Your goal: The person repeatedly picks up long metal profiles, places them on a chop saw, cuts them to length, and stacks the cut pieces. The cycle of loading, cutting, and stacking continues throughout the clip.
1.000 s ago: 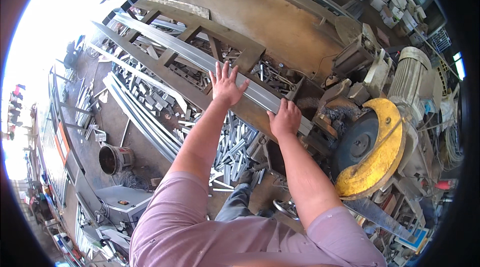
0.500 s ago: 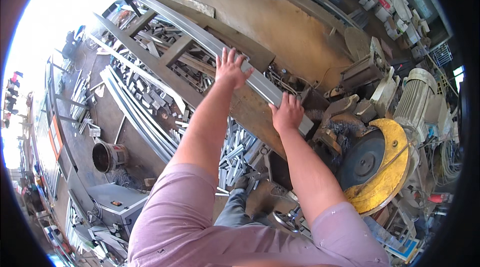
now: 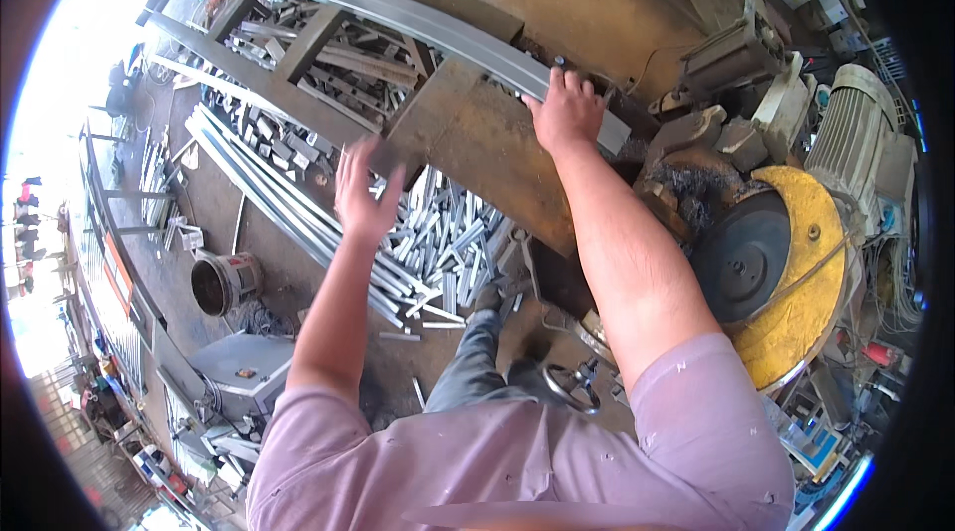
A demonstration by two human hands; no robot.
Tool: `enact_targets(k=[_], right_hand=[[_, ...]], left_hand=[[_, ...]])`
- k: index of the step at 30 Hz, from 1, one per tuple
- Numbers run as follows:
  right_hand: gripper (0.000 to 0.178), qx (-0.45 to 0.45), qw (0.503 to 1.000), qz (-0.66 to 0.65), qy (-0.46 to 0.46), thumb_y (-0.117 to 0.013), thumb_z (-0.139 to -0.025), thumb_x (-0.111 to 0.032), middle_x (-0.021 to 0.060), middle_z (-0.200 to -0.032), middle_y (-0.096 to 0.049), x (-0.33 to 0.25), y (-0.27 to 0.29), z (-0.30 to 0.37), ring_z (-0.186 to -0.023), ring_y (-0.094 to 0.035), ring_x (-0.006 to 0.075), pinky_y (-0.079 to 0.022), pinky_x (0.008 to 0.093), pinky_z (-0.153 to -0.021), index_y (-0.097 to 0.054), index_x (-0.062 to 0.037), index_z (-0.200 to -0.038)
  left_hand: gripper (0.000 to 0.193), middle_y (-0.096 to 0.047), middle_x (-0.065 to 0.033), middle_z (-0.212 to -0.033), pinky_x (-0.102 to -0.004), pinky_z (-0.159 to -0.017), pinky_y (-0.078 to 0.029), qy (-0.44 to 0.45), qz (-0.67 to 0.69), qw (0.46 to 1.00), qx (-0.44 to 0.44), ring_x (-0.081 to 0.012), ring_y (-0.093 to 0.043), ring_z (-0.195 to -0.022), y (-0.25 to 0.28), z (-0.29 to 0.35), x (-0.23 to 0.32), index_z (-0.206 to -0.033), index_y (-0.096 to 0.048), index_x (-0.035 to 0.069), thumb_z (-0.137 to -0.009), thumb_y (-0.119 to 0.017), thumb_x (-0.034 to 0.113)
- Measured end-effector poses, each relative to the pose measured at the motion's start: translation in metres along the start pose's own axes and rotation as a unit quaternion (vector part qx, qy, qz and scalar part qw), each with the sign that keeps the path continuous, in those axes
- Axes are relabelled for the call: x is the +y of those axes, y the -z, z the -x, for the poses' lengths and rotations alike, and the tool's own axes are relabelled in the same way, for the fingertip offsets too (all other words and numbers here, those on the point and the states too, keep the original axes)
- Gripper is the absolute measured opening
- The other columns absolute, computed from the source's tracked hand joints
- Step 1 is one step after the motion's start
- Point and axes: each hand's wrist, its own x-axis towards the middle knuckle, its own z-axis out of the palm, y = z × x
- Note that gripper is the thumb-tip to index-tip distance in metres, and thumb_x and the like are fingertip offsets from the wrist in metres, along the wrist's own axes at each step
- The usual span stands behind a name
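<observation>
this is a workshop; disc saw (image 3: 768,267), scattered metal offcuts (image 3: 450,241).

The view comes from a wide fisheye camera on the person's head, placed above and behind the bare right hand (image 3: 572,113), which holds a long silver metal profile (image 3: 398,12). It faces downward and forward, quite near, and reaches from the plain mauve shirt (image 3: 517,461) below this grip to the curved yellow metal guard (image 3: 796,327) at lower right of it.
</observation>
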Motion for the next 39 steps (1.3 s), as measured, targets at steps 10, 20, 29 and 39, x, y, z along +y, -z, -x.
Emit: enact_targets(k=[10, 20, 29, 39], right_hand=[[0.071, -0.110, 0.994, 0.018, -0.009, -0.070, -0.096, -0.058, 0.0068, -0.147, -0.059, -0.004, 0.008, -0.006, -0.137, -0.056, 0.0272, -0.047, 0.0510, -0.110, -0.053, -0.0140, -0.149], [0.104, -0.147, 0.986, -0.062, 0.050, -0.072, -0.092, -0.059, 0.0185, -0.169, -0.036, -0.041, 0.080, 0.072, -0.160, -0.025, 0.0347, -0.023, 0.0602, -0.128, -0.027, 0.0009, -0.164], [0.099, -0.161, 0.956, -0.191, 0.152, -0.075, -0.090, -0.059, 0.0217, -0.162, -0.045, -0.025, 0.166, 0.095, -0.151, -0.043, 0.0357, -0.037, 0.0446, -0.124, -0.041, 0.0036, -0.158], [0.086, -0.079, 0.914, -0.242, 0.314, -0.074, -0.092, -0.057, 0.0260, -0.150, -0.056, -0.171, 0.271, 0.007, -0.139, -0.057, 0.0385, -0.048, 0.0461, -0.116, -0.052, 0.0040, -0.149]], left_hand=[[0.072, -0.075, -0.0161, -0.129, -0.0457, -0.107, -0.053, 0.322, -0.106, 0.448, -0.827, -0.0383, -0.066, -0.127, 0.203, 0.554, -0.030, -0.129, -0.074, 0.006, -0.085, -0.075, 0.063], [0.063, -0.076, -0.0163, -0.127, -0.0385, -0.104, -0.055, 0.531, -0.094, 0.717, -0.442, -0.0307, -0.072, -0.119, 0.177, 0.527, 0.031, -0.132, -0.071, 0.003, -0.090, -0.078, 0.049], [0.069, -0.076, -0.0145, -0.129, -0.0373, -0.105, -0.055, 0.439, -0.042, 0.784, -0.437, -0.0294, -0.072, -0.121, 0.133, 0.467, 0.003, -0.136, -0.068, 0.002, -0.092, -0.077, 0.054], [0.074, -0.072, -0.0161, -0.136, -0.0404, -0.110, -0.051, 0.485, -0.053, 0.734, -0.473, -0.0333, -0.066, -0.129, 0.152, 0.457, -0.072, -0.138, -0.069, 0.005, -0.091, -0.071, 0.062]])
